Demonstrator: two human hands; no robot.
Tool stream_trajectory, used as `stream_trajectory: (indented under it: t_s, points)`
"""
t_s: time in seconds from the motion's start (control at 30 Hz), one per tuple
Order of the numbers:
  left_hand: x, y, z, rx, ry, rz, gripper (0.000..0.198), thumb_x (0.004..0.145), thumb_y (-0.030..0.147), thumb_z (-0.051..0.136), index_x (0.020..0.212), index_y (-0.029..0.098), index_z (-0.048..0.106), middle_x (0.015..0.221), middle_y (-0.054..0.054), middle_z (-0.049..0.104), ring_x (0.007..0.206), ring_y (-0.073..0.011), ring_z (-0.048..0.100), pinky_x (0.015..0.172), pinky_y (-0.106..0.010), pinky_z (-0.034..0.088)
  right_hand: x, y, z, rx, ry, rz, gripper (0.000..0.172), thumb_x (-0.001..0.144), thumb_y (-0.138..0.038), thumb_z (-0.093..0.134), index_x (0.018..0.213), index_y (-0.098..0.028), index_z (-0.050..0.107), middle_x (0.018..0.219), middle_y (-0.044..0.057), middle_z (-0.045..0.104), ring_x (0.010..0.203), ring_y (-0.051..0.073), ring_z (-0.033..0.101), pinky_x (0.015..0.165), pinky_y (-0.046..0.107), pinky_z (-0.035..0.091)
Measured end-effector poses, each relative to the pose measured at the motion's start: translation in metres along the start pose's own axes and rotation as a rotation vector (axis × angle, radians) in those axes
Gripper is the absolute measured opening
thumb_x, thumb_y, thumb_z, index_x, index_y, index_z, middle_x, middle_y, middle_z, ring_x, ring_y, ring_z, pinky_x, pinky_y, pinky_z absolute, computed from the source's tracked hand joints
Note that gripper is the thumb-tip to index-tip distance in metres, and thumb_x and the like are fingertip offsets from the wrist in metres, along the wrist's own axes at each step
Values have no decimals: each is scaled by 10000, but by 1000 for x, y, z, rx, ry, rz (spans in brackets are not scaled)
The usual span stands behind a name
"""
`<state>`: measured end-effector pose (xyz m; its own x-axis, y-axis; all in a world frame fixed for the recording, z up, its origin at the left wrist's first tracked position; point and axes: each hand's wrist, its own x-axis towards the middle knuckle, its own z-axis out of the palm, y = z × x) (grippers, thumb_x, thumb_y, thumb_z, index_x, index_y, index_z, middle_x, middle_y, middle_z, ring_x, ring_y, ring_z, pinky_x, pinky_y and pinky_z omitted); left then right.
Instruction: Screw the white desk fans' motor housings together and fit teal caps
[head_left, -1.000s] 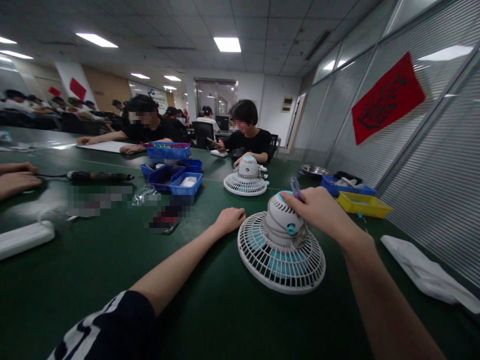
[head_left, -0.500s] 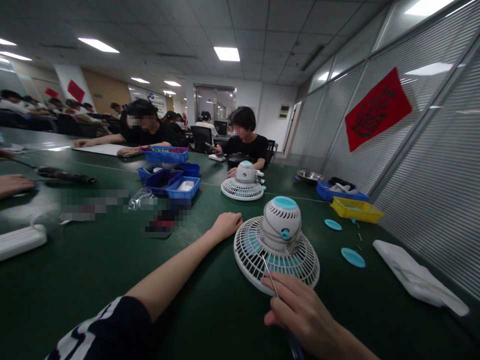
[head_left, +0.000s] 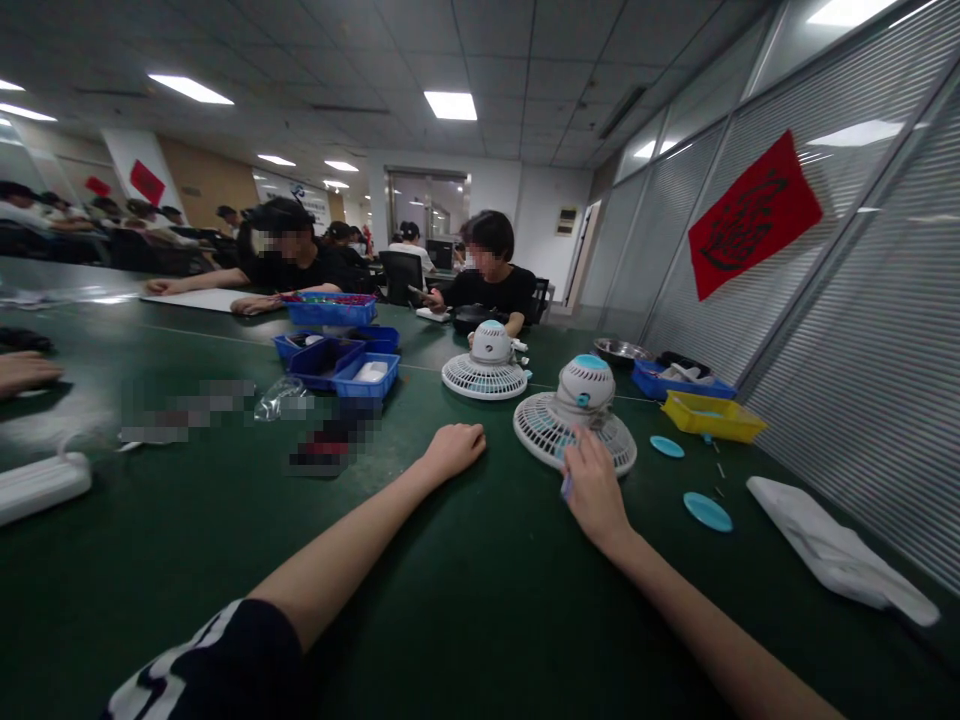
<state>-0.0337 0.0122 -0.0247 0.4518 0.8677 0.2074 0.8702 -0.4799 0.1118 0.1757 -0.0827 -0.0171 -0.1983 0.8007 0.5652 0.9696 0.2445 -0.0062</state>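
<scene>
A white fan head (head_left: 586, 392) with a round grille and a light-blue cap lies grille-down on the green table, cord wound around its housing. My right hand (head_left: 596, 490) is at the near edge of its grille, fingers closed around a screwdriver (head_left: 566, 487). Only a bit of its bluish handle shows; the shaft is hidden. To the left of the fan, apart from it, my left hand (head_left: 456, 447) rests palm-down on the table, fingers curled, with nothing visible in it. Behind stands a second, similar fan head (head_left: 487, 365).
Light-blue discs (head_left: 707, 512) and small metal pins lie at right, near a white fan base (head_left: 832, 550) and a yellow bin (head_left: 712, 418). Blue bins (head_left: 367, 376) stand at centre left. A person (head_left: 491, 285) sits opposite; another person's hand (head_left: 30, 373) is at far left.
The near fan head has moved away from me and slightly right, with my right hand following forward. My left hand stays in place, now apart from the grille. The hand at far left has shifted left.
</scene>
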Motion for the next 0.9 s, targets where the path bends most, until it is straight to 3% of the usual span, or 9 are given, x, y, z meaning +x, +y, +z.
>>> stream_trajectory:
  t_s: [0.07,0.13,0.3,0.57,0.73,0.9]
  points:
    - [0,-1,0,-11,-5,5,280,884,290,320,869,178,576,891,-104,657,842,-221,624,733,-307,449,9,13,7,-33,-46,280,206,726,20,436,856,-91,552,1180,226,526,1157,304,453,931,433,393]
    - [0,-1,1,-30,-12,6,270,881,296,329,865,184,573,889,-97,656,847,-216,622,744,-304,447,11,19,10,19,-149,404,175,738,-10,432,829,-122,532,1004,175,593,986,271,548,814,374,452]
    - [0,-2,1,-120,-11,-26,248,870,306,351,837,189,567,903,-95,648,880,-225,610,786,-323,436,4,13,-1,114,-314,279,146,789,-59,424,765,-165,521,903,117,611,881,230,577,744,342,470]
    - [8,-5,0,-485,86,-228,129,819,269,477,805,193,580,846,-63,643,914,-221,595,850,-333,419,5,7,-10,76,-336,232,179,800,-53,436,825,-166,571,966,121,631,942,243,590,783,378,492]
    - [44,-17,3,-942,168,-515,252,858,249,482,1078,130,514,838,-54,613,682,-139,601,702,-304,491,5,6,-8,69,-357,243,178,792,-45,457,865,-156,575,1022,139,620,978,250,580,808,384,487]
    - [82,-31,6,-1426,254,-726,308,873,345,499,1095,131,515,1016,-64,572,835,-141,583,712,-315,520,5,6,-8,51,-337,231,197,789,-31,427,830,-160,570,982,131,626,959,249,583,773,367,486]
